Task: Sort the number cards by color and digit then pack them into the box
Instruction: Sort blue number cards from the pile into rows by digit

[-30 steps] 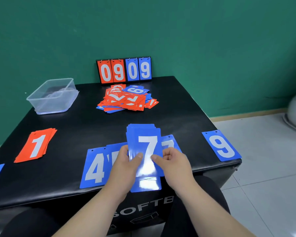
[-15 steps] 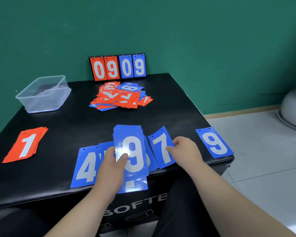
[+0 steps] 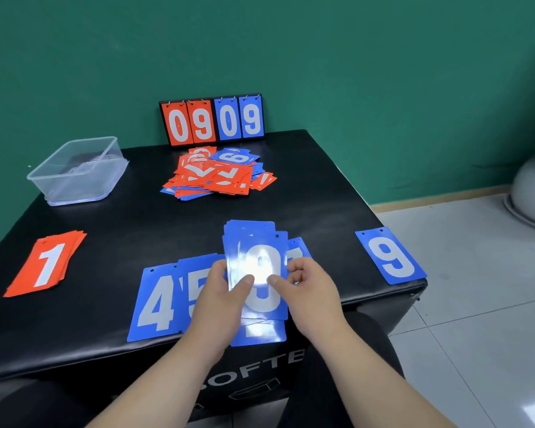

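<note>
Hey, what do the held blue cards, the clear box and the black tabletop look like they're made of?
The blue cards look like thin glossy plastic or laminate; the top one throws strong white glare. The box is probably clear rigid plastic: see-through walls that hold shape. The tabletop seems black vinyl or faux leather, given its soft sheen and rounded edges.

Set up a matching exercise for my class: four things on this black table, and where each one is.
Things: 1 clear box; 2 red 1 cards; 3 lone blue 9 card; 4 mixed card pile.
Places: A right edge; B far left corner; C before the scoreboard; D near left.
Pairs: 1-B, 2-D, 3-A, 4-C.
</note>
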